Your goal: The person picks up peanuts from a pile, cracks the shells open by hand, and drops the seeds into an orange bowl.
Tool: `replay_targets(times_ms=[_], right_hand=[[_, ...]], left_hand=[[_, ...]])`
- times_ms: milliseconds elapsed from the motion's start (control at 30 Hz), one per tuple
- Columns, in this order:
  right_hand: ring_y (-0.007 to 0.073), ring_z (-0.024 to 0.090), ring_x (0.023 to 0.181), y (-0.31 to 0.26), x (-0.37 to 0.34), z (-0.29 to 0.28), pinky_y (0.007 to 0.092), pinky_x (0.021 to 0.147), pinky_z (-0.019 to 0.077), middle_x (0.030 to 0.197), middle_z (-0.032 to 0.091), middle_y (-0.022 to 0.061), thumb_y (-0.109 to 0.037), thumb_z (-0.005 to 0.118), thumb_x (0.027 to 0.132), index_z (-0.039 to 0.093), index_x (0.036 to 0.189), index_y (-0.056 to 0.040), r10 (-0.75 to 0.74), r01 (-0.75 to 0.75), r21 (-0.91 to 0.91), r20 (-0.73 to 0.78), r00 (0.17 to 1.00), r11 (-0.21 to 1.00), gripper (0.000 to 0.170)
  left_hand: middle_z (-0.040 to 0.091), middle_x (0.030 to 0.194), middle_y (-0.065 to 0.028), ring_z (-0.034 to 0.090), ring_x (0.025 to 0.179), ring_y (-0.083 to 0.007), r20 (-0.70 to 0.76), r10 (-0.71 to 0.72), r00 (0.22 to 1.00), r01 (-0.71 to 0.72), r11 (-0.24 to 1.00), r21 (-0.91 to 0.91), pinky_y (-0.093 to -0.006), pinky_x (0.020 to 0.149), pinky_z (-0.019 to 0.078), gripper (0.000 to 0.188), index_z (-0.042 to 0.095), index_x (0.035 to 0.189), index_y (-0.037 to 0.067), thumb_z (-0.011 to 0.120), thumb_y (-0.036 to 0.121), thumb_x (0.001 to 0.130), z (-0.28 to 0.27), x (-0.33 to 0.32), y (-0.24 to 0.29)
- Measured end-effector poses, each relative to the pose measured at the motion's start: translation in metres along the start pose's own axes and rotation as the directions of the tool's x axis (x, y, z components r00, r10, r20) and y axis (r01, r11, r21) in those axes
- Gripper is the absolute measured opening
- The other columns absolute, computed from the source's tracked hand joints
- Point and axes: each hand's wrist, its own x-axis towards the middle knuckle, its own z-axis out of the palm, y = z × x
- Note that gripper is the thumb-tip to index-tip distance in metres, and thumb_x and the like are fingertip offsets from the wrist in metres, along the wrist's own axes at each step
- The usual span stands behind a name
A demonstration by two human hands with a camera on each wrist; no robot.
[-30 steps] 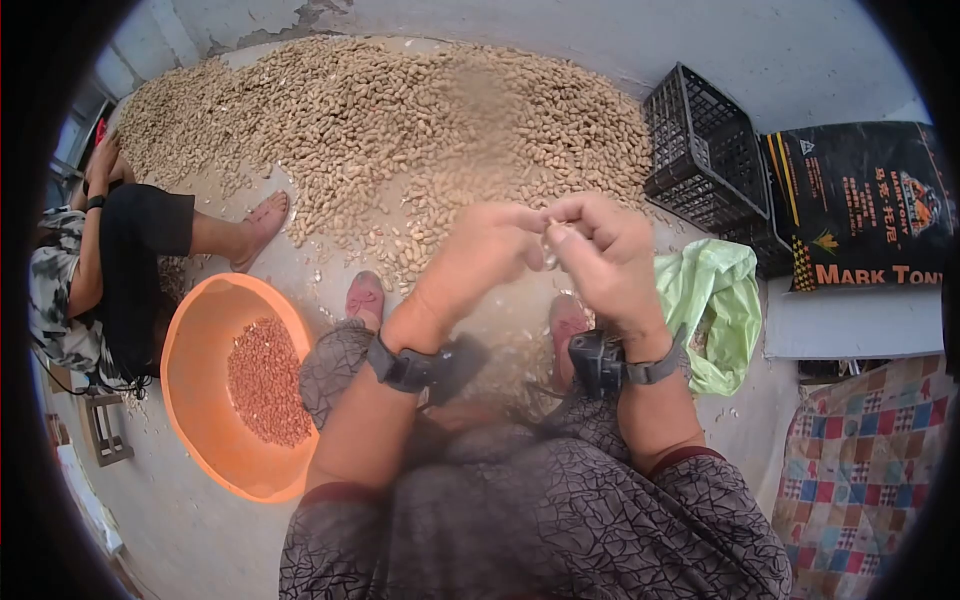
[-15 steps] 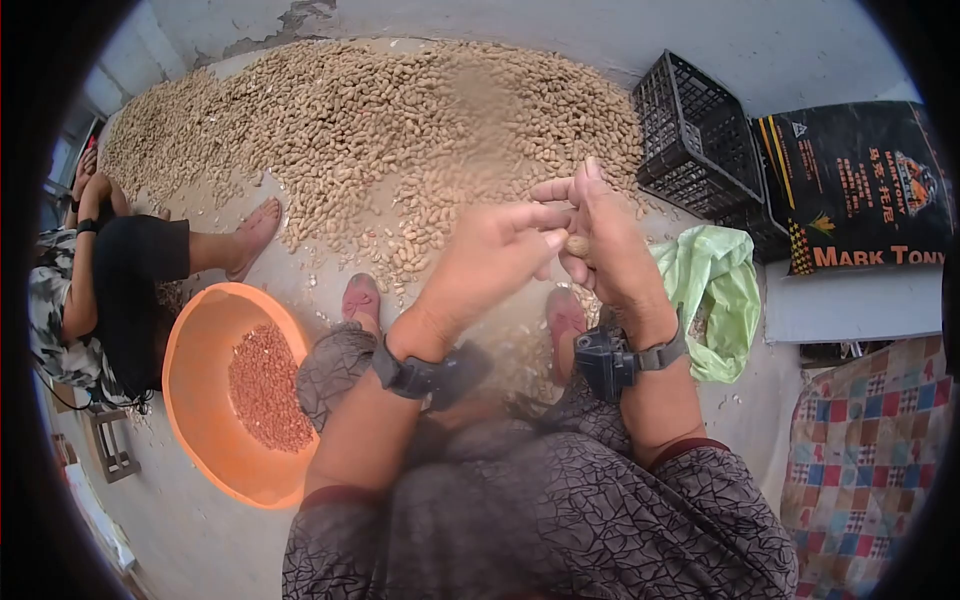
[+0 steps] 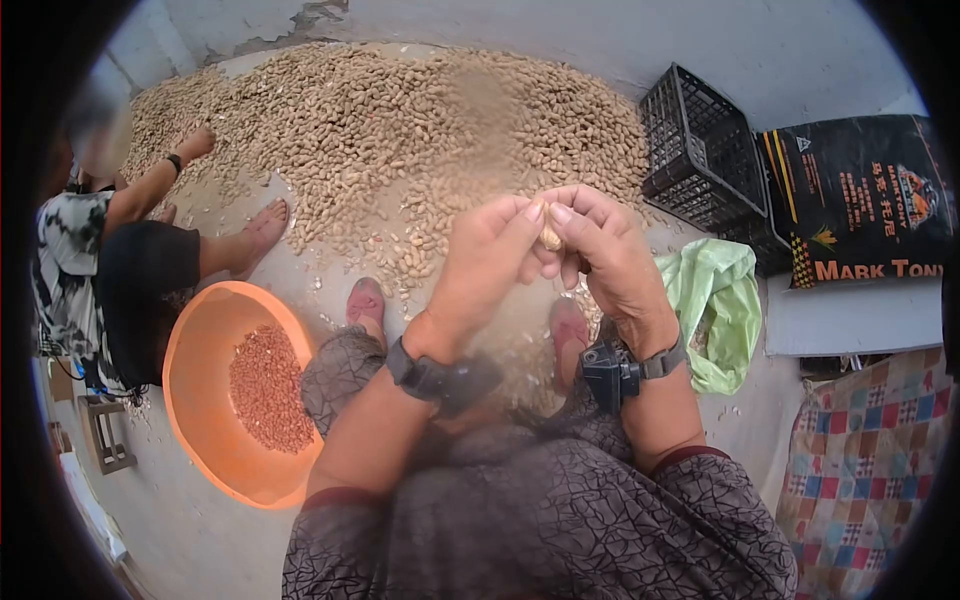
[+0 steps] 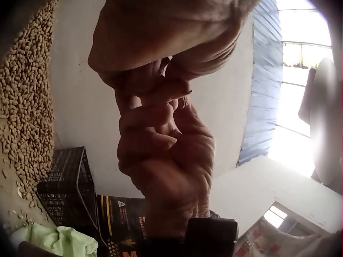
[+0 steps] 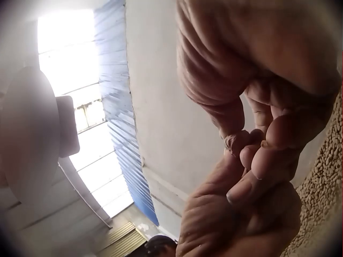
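Observation:
Between the two hands, in the head view, is a tan peanut pod point(image 3: 550, 232). My left hand point(image 3: 480, 262) pinches it with thumb and fingertips from the left, and my right hand point(image 3: 612, 255) pinches it from the right, the thumb tips nearly meeting on top. In the left wrist view the fingers of the right hand point(image 4: 166, 160) curl up against those of the left hand point(image 4: 166, 40). A large heap of peanuts in shells point(image 3: 370, 130) spreads on the floor beyond the hands. Red shelled kernels point(image 3: 268, 385) lie in an orange basin point(image 3: 190, 430) at the left.
Another person point(image 3: 150, 260) sits at the left with an arm out over the heap. A black crate point(image 3: 690, 150), a black printed sack point(image 3: 860, 200) and a green bag point(image 3: 725, 290) stand at the right. A small wooden stool point(image 3: 105, 432) is beyond the basin.
My hands, looser with the right fingers spread half a second ago, have drawn together with both thumbs on the pod. The other person's arm has reached out toward the heap.

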Motion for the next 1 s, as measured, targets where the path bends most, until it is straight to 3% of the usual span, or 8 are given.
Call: replay_targets(times_ms=[100, 200, 300, 400, 533, 600, 733, 1000], right_hand=[[0.0069, 0.058, 0.065, -0.003, -0.004, 0.004, 0.0187, 0.053, 0.0453, 0.077, 0.062, 0.0041, -0.020, 0.061, 0.085, 0.057, 0.098, 0.0038, 0.023, -0.030, -0.101, -0.063, 0.998, 0.994, 0.028], [0.0047, 0.053, 0.061, -0.003, -0.004, 0.008, 0.0180, 0.055, 0.0426, 0.076, 0.060, 0.0012, -0.021, 0.065, 0.083, 0.056, 0.103, 0.0015, -0.037, 0.029, -0.126, -0.066, 0.997, 0.992, 0.031], [0.0050, 0.054, 0.067, 0.006, 0.001, 0.001, 0.0190, 0.060, 0.0430, 0.078, 0.060, 0.0007, -0.021, 0.065, 0.083, 0.057, 0.103, 0.0018, -0.127, 0.116, -0.162, -0.058, 0.990, 0.980, 0.032], [0.0059, 0.055, 0.071, 0.000, -0.002, -0.004, 0.0188, 0.064, 0.0437, 0.079, 0.060, 0.0007, -0.021, 0.065, 0.082, 0.059, 0.102, 0.0026, -0.088, 0.092, -0.209, 0.028, 0.996, 0.974, 0.032], [0.0068, 0.056, 0.070, 0.001, -0.003, 0.003, 0.0190, 0.063, 0.0439, 0.079, 0.061, 0.0012, -0.021, 0.065, 0.082, 0.060, 0.102, 0.0040, -0.087, 0.088, -0.011, 0.066, 0.994, 0.996, 0.033], [0.0094, 0.057, 0.072, -0.003, -0.004, 0.004, 0.0205, 0.065, 0.0463, 0.083, 0.062, 0.0055, -0.019, 0.061, 0.084, 0.062, 0.098, 0.0046, 0.006, -0.030, 0.152, 0.161, 0.987, 0.988, 0.027], [0.0102, 0.057, 0.070, -0.006, -0.004, 0.005, 0.0210, 0.063, 0.0451, 0.081, 0.062, 0.0062, -0.019, 0.057, 0.086, 0.062, 0.097, 0.0051, 0.020, -0.062, 0.207, 0.200, 0.980, 0.976, 0.028], [0.0108, 0.056, 0.061, 0.002, -0.001, 0.009, 0.0206, 0.054, 0.0419, 0.074, 0.061, 0.0077, -0.020, 0.055, 0.086, 0.061, 0.096, 0.0072, -0.083, 0.055, 0.221, 0.117, 0.990, 0.974, 0.030]], left_hand=[[0.059, 0.073, -0.0023, 0.054, 0.061, -0.0051, -0.035, -0.003, 0.999, 0.001, 0.998, -0.066, -0.0169, 0.048, 0.0368, 0.025, 0.060, 0.091, -0.001, 0.046, 0.019, 0.093, -0.001, 0.001, -0.008], [0.057, 0.076, 0.0011, 0.042, 0.052, -0.0020, 0.001, -0.069, 0.998, 0.068, 0.996, -0.065, -0.0145, 0.047, 0.0337, 0.027, 0.058, 0.101, -0.002, 0.046, 0.021, 0.095, 0.001, 0.001, -0.004], [0.056, 0.076, 0.0014, 0.041, 0.054, -0.0018, 0.076, -0.042, 0.996, 0.055, 0.982, -0.178, -0.0143, 0.048, 0.0326, 0.028, 0.058, 0.106, -0.003, 0.048, 0.019, 0.094, -0.002, -0.001, 0.000], [0.056, 0.077, 0.0011, 0.040, 0.056, -0.0018, 0.201, -0.022, 0.979, 0.072, 0.967, -0.246, -0.0141, 0.050, 0.0315, 0.028, 0.058, 0.107, -0.004, 0.049, 0.016, 0.091, -0.003, -0.002, 0.003], [0.057, 0.077, -0.0003, 0.040, 0.056, -0.0024, 0.129, 0.009, 0.992, 0.005, 0.995, -0.104, -0.0148, 0.050, 0.0314, 0.029, 0.058, 0.109, -0.005, 0.050, 0.015, 0.089, -0.002, -0.001, -0.002], [0.057, 0.076, -0.0009, 0.040, 0.055, -0.0028, 0.114, 0.038, 0.993, -0.030, 0.997, -0.066, -0.0152, 0.050, 0.0316, 0.029, 0.058, 0.109, -0.004, 0.049, 0.016, 0.089, -0.001, 0.000, -0.002], [0.056, 0.070, -0.0006, 0.042, 0.055, -0.0029, 0.108, 0.048, 0.993, -0.048, 0.999, -0.005, -0.0166, 0.049, 0.0318, 0.028, 0.061, 0.105, -0.002, 0.047, 0.016, 0.089, 0.007, -0.005, 0.009], [0.052, 0.066, 0.0023, 0.042, 0.055, -0.0024, 0.115, 0.181, 0.977, -0.198, 0.966, 0.166, -0.0172, 0.048, 0.0315, 0.035, 0.063, 0.103, 0.001, 0.039, 0.026, 0.095, 0.007, -0.008, 0.002]])
